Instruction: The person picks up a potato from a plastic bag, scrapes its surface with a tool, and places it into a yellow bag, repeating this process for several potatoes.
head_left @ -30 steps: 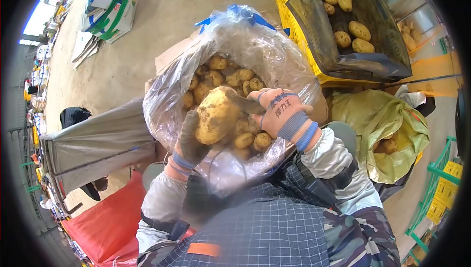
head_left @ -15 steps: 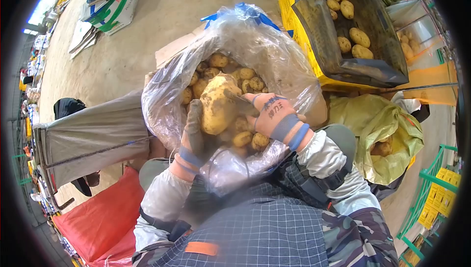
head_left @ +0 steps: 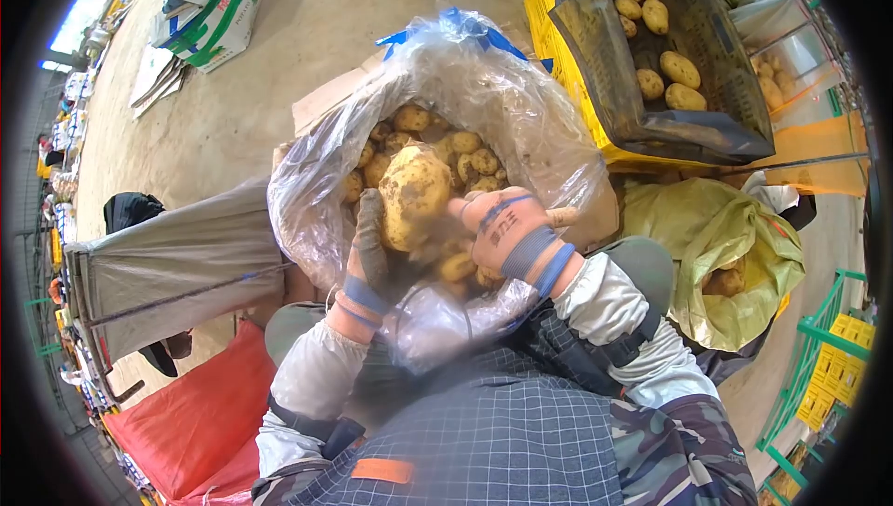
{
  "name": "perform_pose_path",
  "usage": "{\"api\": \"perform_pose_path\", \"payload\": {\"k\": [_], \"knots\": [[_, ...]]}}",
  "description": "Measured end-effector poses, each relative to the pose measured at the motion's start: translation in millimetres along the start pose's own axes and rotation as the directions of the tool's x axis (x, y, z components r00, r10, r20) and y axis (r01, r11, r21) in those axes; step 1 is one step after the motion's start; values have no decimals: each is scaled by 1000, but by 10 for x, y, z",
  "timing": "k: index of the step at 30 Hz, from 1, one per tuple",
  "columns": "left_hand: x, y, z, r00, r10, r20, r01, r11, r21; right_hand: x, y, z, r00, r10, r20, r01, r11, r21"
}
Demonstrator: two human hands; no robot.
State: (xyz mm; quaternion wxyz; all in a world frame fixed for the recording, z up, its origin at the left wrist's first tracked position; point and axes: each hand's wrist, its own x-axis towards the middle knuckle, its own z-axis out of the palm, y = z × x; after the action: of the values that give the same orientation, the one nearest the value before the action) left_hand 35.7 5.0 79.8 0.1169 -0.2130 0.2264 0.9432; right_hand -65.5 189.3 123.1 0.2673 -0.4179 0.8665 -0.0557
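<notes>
My left hand [head_left: 368, 250], in a soiled work glove, grips a large, knobbly potato [head_left: 415, 192] with dark soil patches from its left side. Against the potato's right side are the curled fingers of my right hand [head_left: 513, 234], in an orange glove with blue cuff stripes. A tan end [head_left: 563, 217] shows beyond that hand; what it belongs to is hidden. Both hands are over a clear plastic bag [head_left: 549, 143] lining a cardboard box. Many smaller potatoes [head_left: 470, 160] lie inside, partly covered by the hands and the large potato.
A yellow crate [head_left: 565, 69] with a dark liner and several potatoes stands at upper right. Below it is a green-yellow sack [head_left: 716, 236] with potatoes inside. Grey fabric [head_left: 186, 259] and a red sheet [head_left: 200, 413] are at left. A white-green box [head_left: 233, 27] stands farther back.
The large potato is turned slightly and looks more upright. My right hand has shifted down a little and rotated, with more of the tan end showing beyond it. My left hand keeps its hold.
</notes>
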Motion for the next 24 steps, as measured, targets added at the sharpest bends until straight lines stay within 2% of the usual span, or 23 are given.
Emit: {"api": "perform_pose_path", "payload": {"k": [3, 7, 9, 11, 13, 15, 18, 20, 22, 23, 24], "knots": [[-43, 0, 104, 998, 19, -53, -18, 1000, 8, 4, 207, 128, 915, 110, -389, -85, 993, 81], [-23, -68, 257, 978, 191, -78, -171, 963, 210, 19, 112, 22, 995, 56, -77, -58, 998, -22], [28, -79, 76, 963, 262, -68, -223, 910, 351, 2, 126, 155, 962, 18, -274, -34, 998, -55], [14, -60, -39, 933, 359, -20, -236, 655, 718, 36, 204, 169, 961, 113, -253, -112, 994, 19], [3, -77, -60, 926, 377, -16, -229, 594, 771, 65, 202, 212, 967, 69, -247, -67, 998, 14], [31, -88, -26, 938, 339, -70, -242, 786, 568, 24, 107, 163, 977, -33, -211, 20, 998, -66], [42, -66, 24, 956, 262, -133, -234, 952, 196, 27, 79, 156, 982, 41, -182, -48, 998, -31], [11, -62, 57, 947, 307, -93, -267, 917, 297, 40, 246, 159, 963, 91, -252, -94, 996, 1], [4, -74, 104, 937, 344, -61, -291, 866, 408, 55, 307, 82, 929, 224, -294, -182, 970, 163], [21, -76, 134, 929, 366, -47, -303, 830, 468, 75, 326, 236, 912, 148, -382, -111, 987, 117], [35, -73, 162, 919, 392, -33, -317, 789, 526, 37, 249, 165, 948, 139, -287, -122, 990, 77]]}}
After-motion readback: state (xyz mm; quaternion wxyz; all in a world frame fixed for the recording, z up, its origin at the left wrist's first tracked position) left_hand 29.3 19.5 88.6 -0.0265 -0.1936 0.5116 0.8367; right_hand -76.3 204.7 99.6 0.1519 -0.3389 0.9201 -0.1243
